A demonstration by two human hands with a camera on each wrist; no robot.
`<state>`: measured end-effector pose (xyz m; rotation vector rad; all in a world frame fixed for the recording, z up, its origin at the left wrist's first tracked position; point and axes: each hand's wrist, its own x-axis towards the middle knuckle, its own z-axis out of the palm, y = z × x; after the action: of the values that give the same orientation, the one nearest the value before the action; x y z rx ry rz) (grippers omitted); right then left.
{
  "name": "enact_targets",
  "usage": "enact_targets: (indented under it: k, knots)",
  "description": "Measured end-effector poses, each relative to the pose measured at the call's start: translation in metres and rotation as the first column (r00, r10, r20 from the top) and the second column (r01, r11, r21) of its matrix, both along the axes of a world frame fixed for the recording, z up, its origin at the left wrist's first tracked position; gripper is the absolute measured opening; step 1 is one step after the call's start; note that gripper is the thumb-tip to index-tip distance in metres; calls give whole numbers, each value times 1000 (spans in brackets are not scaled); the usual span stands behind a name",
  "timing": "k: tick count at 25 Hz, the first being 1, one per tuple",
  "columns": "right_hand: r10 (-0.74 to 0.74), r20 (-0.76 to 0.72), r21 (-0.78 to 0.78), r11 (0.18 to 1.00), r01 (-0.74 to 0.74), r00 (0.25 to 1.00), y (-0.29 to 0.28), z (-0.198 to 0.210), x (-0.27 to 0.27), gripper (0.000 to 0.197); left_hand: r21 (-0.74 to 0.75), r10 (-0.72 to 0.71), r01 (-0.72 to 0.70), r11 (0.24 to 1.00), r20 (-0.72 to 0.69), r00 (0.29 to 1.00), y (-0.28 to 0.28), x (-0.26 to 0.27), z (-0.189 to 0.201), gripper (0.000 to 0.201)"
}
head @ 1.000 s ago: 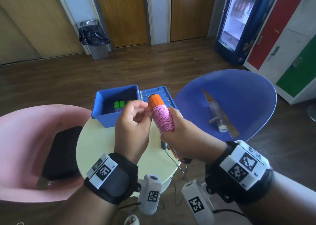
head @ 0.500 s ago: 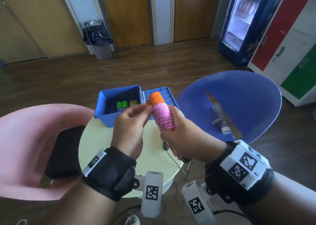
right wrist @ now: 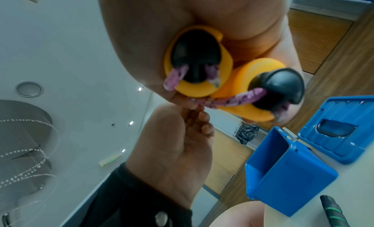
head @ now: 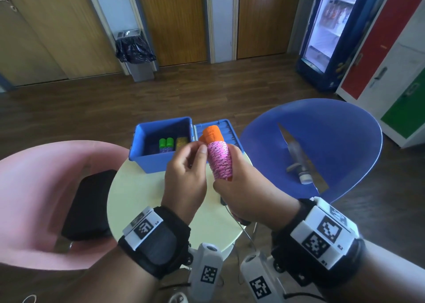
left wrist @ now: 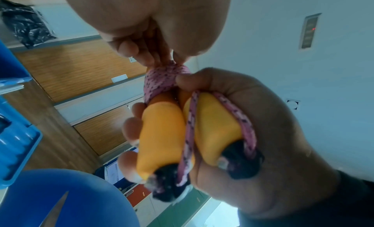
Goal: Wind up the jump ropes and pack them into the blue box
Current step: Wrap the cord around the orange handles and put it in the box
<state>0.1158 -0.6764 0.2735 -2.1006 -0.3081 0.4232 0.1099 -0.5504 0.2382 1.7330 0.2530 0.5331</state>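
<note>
Above the round table (head: 142,201), my right hand (head: 243,194) wraps around two orange handles (left wrist: 161,134) held side by side, pink rope (head: 220,160) wound around them. My left hand (head: 186,176) pinches the rope at the top of the coil, fingers curled. The blue box (head: 158,162) sits open on the table just beyond my hands, its lid (head: 227,130) flat beside it, with two green-capped handles (head: 166,142) inside. No writing is readable; only square coded markers show on my two wristbands.
</note>
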Motion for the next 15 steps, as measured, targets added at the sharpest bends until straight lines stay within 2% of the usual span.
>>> enact_targets:
  k: [3, 6, 9, 12, 15]
  knots:
    - [-12, -5, 16, 1000, 12, 1000, 3, -1, 1, 43, 57, -16, 15, 998, 25, 1000, 0, 7, -2, 16]
    - [-23, -15, 17, 1000, 23, 1000, 4, -1, 5, 42, 81, -37, 37, 996, 7, 999, -1, 12, -4, 26]
    - [-9, -14, -7, 1000, 9, 1000, 2, -2, 11, 44, 201, -32, 35, 979, -15, 999, 4, 16, -13, 34]
    - [-3, -22, -26, 1000, 2, 1000, 1, -4, 15, 43, 273, -36, 40, 961, -21, 999, 7, 17, -17, 31]
    - [-15, -63, 23, 1000, 16, 998, -3, -3, 18, 38, 227, -58, 64, 972, -33, 998, 5, 13, -11, 21]
